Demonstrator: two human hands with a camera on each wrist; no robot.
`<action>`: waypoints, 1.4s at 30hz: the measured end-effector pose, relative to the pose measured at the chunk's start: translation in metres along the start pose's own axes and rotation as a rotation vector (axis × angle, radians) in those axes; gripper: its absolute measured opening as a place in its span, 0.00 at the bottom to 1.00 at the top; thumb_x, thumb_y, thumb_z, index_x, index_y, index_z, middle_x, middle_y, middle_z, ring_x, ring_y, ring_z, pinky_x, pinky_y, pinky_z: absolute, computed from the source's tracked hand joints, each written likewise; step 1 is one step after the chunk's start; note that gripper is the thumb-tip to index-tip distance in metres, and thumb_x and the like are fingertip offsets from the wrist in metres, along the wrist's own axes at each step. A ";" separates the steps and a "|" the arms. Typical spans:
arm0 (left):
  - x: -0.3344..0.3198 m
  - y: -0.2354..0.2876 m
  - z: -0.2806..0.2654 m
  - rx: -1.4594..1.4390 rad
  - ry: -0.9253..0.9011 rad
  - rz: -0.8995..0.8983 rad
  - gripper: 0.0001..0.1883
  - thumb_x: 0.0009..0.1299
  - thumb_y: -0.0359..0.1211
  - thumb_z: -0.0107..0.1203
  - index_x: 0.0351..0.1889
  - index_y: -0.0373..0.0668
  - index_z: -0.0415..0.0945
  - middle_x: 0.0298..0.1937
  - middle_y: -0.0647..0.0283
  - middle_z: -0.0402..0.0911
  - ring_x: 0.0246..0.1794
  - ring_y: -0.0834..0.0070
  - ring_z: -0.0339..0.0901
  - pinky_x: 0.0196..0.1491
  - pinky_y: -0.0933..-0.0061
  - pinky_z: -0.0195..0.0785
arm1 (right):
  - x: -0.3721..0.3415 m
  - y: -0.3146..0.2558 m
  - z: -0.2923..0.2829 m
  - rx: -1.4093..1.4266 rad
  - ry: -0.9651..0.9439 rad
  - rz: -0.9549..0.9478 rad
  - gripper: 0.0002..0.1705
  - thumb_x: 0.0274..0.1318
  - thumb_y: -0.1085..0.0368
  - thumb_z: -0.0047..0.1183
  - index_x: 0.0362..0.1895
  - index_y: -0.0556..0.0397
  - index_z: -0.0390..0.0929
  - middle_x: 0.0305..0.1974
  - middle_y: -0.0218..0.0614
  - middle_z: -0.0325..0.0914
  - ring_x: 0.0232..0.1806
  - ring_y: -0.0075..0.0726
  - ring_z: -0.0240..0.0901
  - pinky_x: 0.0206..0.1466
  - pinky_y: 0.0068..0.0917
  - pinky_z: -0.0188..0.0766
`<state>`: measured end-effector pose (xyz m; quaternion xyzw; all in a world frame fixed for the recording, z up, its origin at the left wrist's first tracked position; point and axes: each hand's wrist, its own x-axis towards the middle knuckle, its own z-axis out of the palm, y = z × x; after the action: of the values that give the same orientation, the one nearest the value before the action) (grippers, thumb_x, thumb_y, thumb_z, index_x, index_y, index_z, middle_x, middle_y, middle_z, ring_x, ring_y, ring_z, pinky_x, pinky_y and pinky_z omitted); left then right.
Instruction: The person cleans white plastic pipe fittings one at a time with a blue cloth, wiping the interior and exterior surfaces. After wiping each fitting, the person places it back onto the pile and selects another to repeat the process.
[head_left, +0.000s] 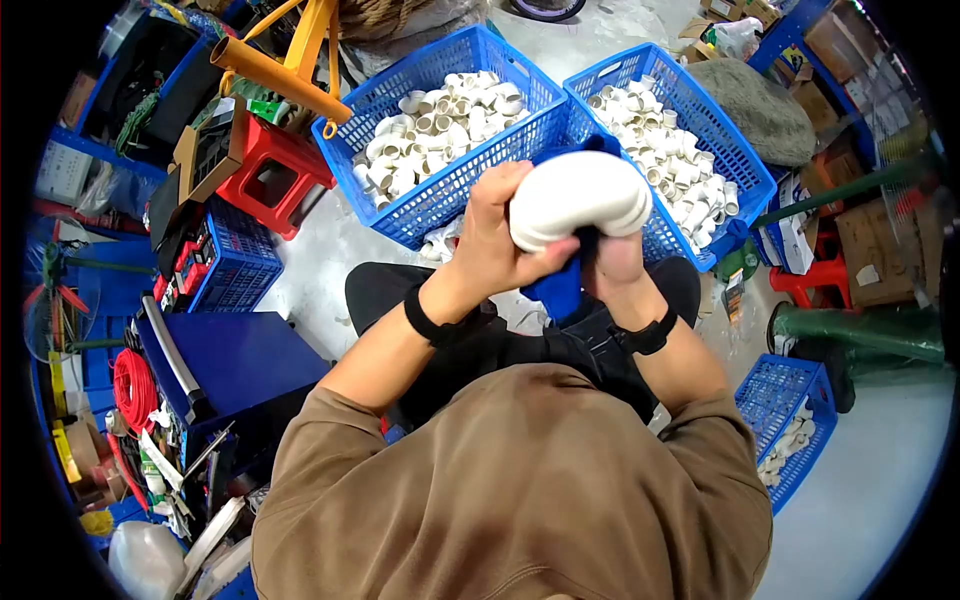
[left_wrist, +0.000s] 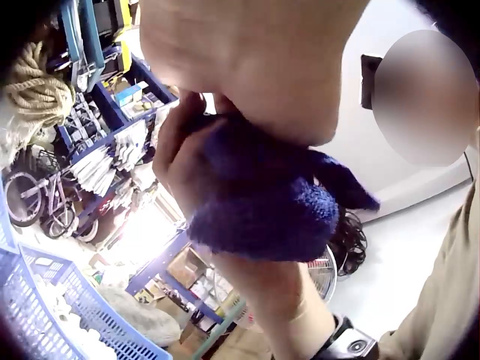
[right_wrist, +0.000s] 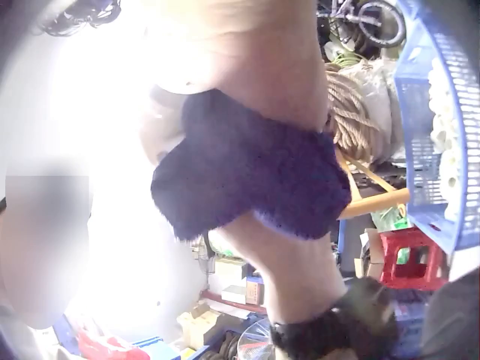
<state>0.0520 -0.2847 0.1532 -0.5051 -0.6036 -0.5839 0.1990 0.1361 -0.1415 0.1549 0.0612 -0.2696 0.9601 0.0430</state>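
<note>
A white plastic pipe elbow (head_left: pixel 580 188) is held up in front of the person's chest, its bend facing away. My left hand (head_left: pixel 488 232) grips its left end, with the thumb along the near side. At the other end, my right hand (head_left: pixel 618 262) holds a dark blue cloth (head_left: pixel 560 292) against the elbow's underside. The cloth (left_wrist: pixel 262 214) bunches between both hands in the left wrist view. In the right wrist view, the cloth (right_wrist: pixel 247 172) covers most of the fingers and hides the elbow.
Two blue crates, left (head_left: pixel 470 165) and right (head_left: pixel 745 195), hold many white pipe fittings beyond the knees. A smaller blue crate (head_left: pixel 815 440) with fittings stands at lower right. Beside the left crate are a red stool (head_left: pixel 265 175) and an orange metal frame (head_left: pixel 290 85).
</note>
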 end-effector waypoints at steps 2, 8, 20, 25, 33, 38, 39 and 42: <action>0.006 0.009 0.007 0.166 0.138 -0.102 0.39 0.60 0.37 0.72 0.62 0.35 0.58 0.51 0.48 0.73 0.49 0.59 0.76 0.54 0.60 0.68 | 0.004 0.009 0.009 -0.070 0.151 0.018 0.26 0.76 0.54 0.37 0.69 0.54 0.64 0.64 0.38 0.72 0.64 0.36 0.70 0.69 0.36 0.65; 0.008 0.005 0.006 0.220 0.208 -0.529 0.31 0.69 0.41 0.65 0.57 0.31 0.60 0.43 0.43 0.80 0.43 0.55 0.82 0.44 0.61 0.73 | 0.006 -0.001 0.002 -1.432 0.221 -0.343 0.25 0.71 0.56 0.51 0.63 0.58 0.71 0.54 0.43 0.72 0.54 0.43 0.72 0.59 0.34 0.67; 0.009 0.017 0.007 -0.176 0.272 -0.876 0.23 0.76 0.43 0.56 0.50 0.32 0.59 0.41 0.52 0.77 0.41 0.70 0.76 0.45 0.67 0.72 | 0.006 -0.005 0.023 -2.059 0.173 -0.888 0.34 0.37 0.68 0.69 0.56 0.34 0.81 0.46 0.45 0.68 0.43 0.50 0.74 0.39 0.37 0.75; 0.007 0.010 0.006 -0.028 0.268 -0.813 0.26 0.75 0.45 0.57 0.50 0.31 0.58 0.42 0.50 0.76 0.41 0.68 0.76 0.46 0.67 0.71 | 0.024 -0.019 0.034 -1.900 0.452 -0.833 0.29 0.45 0.69 0.66 0.56 0.38 0.79 0.48 0.51 0.66 0.47 0.59 0.72 0.46 0.44 0.75; 0.002 0.005 0.017 -0.252 0.361 -0.983 0.21 0.77 0.41 0.55 0.51 0.35 0.58 0.36 0.59 0.76 0.30 0.80 0.72 0.32 0.77 0.67 | 0.032 -0.019 0.036 -2.201 0.164 -1.036 0.26 0.46 0.68 0.62 0.52 0.28 0.84 0.46 0.41 0.70 0.43 0.48 0.75 0.39 0.35 0.79; 0.000 -0.006 0.010 -0.685 0.514 -1.354 0.19 0.79 0.46 0.47 0.32 0.41 0.73 0.24 0.65 0.74 0.19 0.81 0.65 0.22 0.78 0.59 | 0.017 0.006 0.010 -2.286 0.001 -0.810 0.24 0.47 0.67 0.57 0.52 0.34 0.82 0.45 0.42 0.69 0.42 0.48 0.71 0.35 0.36 0.76; -0.009 -0.014 0.014 -0.686 0.536 -1.386 0.22 0.79 0.48 0.46 0.29 0.41 0.74 0.22 0.65 0.73 0.17 0.81 0.64 0.22 0.77 0.58 | 0.015 0.009 0.008 -2.330 -0.002 -0.773 0.20 0.48 0.66 0.56 0.48 0.36 0.85 0.45 0.42 0.69 0.43 0.47 0.72 0.34 0.36 0.77; -0.026 -0.024 0.024 -0.714 0.705 -1.495 0.24 0.80 0.51 0.42 0.32 0.41 0.74 0.22 0.65 0.74 0.16 0.81 0.64 0.19 0.78 0.57 | 0.007 0.010 -0.002 -2.492 -0.074 -0.267 0.14 0.49 0.66 0.56 0.41 0.40 0.87 0.47 0.42 0.70 0.46 0.47 0.72 0.36 0.34 0.79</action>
<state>0.0511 -0.2682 0.1142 0.1961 -0.4614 -0.8347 -0.2279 0.1274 -0.1487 0.1490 0.0328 -0.9857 0.0385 0.1607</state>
